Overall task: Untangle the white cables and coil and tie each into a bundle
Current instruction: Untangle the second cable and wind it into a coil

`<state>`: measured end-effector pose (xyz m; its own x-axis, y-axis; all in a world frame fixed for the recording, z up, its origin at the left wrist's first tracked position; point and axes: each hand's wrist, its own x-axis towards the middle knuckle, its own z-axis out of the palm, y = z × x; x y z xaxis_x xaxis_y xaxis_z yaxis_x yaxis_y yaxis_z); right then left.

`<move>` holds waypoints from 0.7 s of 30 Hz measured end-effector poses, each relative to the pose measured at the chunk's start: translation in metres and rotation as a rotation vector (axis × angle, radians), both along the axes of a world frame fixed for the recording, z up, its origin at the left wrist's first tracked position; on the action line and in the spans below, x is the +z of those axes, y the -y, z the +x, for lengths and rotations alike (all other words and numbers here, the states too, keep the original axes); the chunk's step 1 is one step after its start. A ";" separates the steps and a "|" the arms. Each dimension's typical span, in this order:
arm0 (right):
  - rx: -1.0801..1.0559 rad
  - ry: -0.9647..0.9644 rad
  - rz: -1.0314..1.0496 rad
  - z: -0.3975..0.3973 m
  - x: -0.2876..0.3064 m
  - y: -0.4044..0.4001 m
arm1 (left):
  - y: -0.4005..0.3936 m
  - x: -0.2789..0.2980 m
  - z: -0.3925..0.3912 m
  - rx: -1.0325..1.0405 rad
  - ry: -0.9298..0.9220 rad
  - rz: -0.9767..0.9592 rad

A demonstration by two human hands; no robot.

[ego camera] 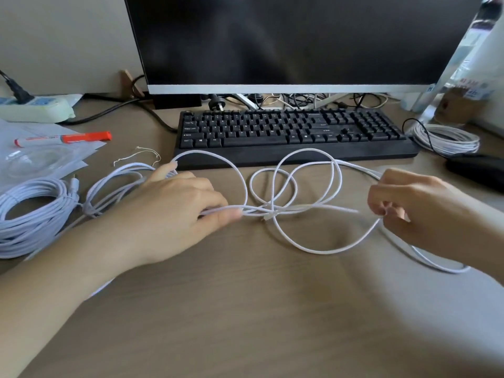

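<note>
Right now the left hand (180,205) pinches several strands of the white cable (286,192) together btw thumb and fingertips, low on the desk (272,309). The right hand (409,203) has its fingers curled round another stretch of the same cable, off to the other side; which strand exactly can't be told, the hand is blurred. Btw the two grips the cable lies in loose crossing loops on the desk, w/ a small plug end (268,216) sitting just beside the left fingertips where the strands cross. One loop trails out past the right hand toward the person.

Behind the left hand, more slack strands (114,181) run back toward a coiled bundle (30,211) lying farther out on that side; whether they join it isn't clear. Its tie isn't visible. A thin loose twist tie (141,155) lies beyond the left hand, near the keyboard (294,132). Well past the right hand a second coil (447,137) rests by the keyboard's end.

Judgement: roughly partway. Two coils look done, tho ties can't be confirmed. The cable in hand is at the untangle stage: crossings to clear, then coil, then tie, prob. w/ that loose twist tie.
</note>
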<state>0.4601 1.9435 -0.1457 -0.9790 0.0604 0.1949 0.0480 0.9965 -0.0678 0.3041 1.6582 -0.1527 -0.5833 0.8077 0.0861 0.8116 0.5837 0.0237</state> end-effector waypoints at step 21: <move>0.350 -0.130 -0.035 -0.073 -0.028 0.074 | -0.010 -0.001 0.004 -0.113 -0.090 0.529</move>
